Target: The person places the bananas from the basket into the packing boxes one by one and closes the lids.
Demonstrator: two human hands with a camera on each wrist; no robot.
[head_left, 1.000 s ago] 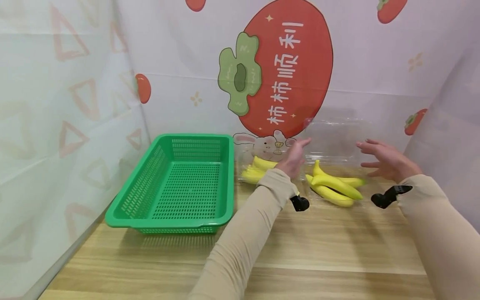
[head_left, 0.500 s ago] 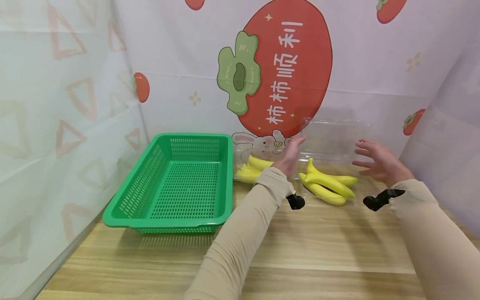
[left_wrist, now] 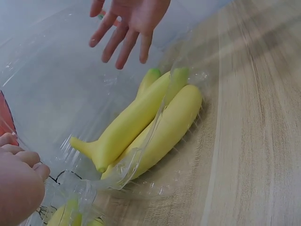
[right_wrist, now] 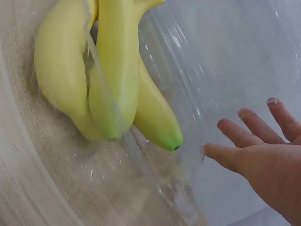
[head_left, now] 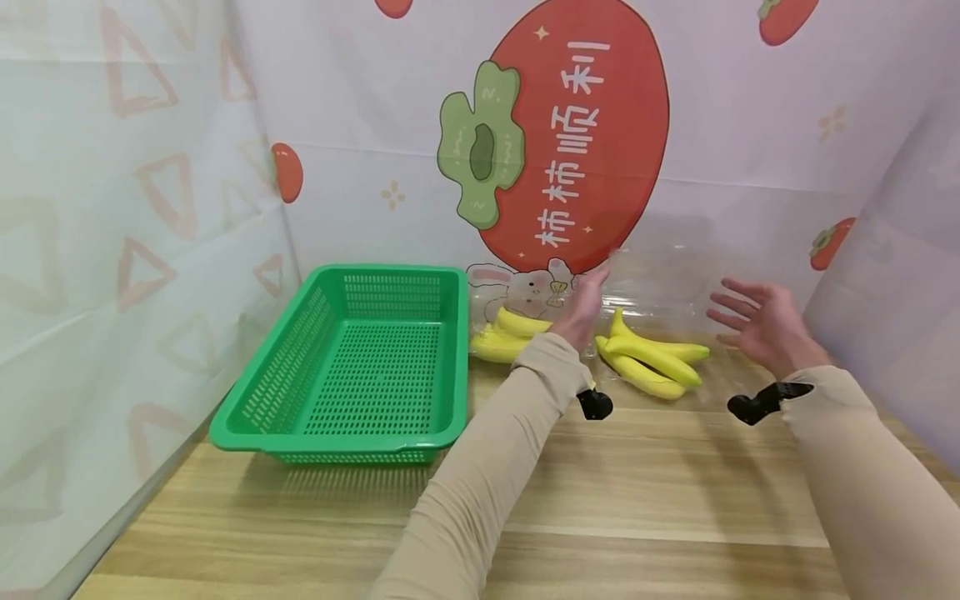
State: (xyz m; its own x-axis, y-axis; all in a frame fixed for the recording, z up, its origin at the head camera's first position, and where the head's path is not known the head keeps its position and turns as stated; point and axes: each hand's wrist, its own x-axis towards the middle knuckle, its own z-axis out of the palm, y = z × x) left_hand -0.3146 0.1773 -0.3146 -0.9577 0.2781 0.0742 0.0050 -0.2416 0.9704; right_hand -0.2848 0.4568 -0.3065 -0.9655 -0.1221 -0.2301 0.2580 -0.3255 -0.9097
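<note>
Three yellow bananas (head_left: 656, 357) with greenish tips lie in a clear plastic clamshell box (right_wrist: 186, 197) on the table. Its transparent lid (head_left: 663, 279) is raised against the back cloth. My left hand (head_left: 581, 308) is beside the box's left side, holding nothing, fingers extended upward in the head view; the left wrist view shows only part of this hand (left_wrist: 21, 186). To the right of the box, my right hand (head_left: 768, 325) has its fingers spread apart and grips nothing. In the right wrist view, its fingertips point toward the box.
A green slotted basket (head_left: 457, 375) stands on the left of the wooden table (head_left: 637, 492). Between it and my left hand lies a second clear box with more bananas (head_left: 513, 337), partly behind my left forearm. Printed cloth (head_left: 360, 208) encloses the back and sides.
The box with the bananas has shifted slightly back and left, and its raised lid leans differently. My right hand has turned with its fingers more spread. The left hand stays nearly where it was.
</note>
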